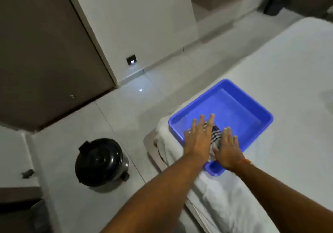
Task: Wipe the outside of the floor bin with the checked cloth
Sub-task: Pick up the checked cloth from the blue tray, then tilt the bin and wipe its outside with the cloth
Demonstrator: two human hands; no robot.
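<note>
The floor bin (100,162) is round, with a glossy black domed lid and a pedal, and stands on the tiled floor at lower left. The checked cloth (216,136), black and white, lies in the near corner of a blue plastic tray (252,104) on the bed. My left hand (199,135) rests flat with spread fingers on the cloth's left side. My right hand (228,148) lies flat on its right side, fingers extended. Most of the cloth is hidden under both hands. The bin is well to the left of both hands.
The tray sits at the corner of a bed with a white sheet (288,70). A dark wooden door (45,52) stands at upper left beside a white wall with a small lit panel (131,60). Pale floor tiles (144,97) stretch between bed and door.
</note>
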